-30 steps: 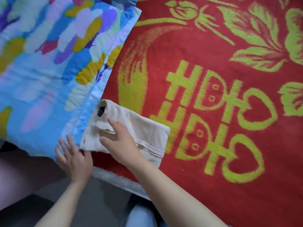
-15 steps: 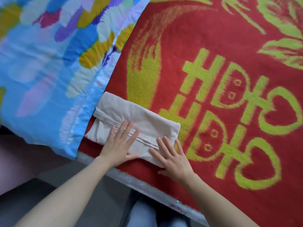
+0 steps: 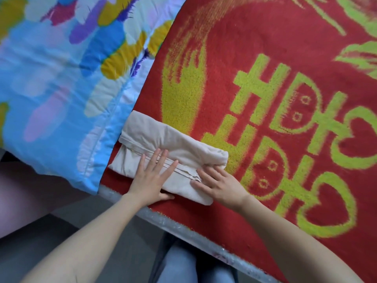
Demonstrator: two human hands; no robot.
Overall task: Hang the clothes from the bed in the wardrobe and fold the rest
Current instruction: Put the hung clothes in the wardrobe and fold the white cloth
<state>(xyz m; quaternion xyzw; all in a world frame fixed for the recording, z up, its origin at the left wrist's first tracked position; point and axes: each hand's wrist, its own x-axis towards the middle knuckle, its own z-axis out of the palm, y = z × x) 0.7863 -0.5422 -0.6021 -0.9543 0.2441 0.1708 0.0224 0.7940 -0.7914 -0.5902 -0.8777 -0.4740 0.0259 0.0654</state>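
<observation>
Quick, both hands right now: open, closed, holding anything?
Left hand: open, flat on the folded beige garment.
Right hand: open, pressing the garment's right end.

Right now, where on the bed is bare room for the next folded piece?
Free: the red fleecy blanket with yellow-green characters, right of and beyond the folded beige cloth garment. Crowded: the blue multicoloured quilt meets the garment's left end; left hand and right hand press on it.
</observation>
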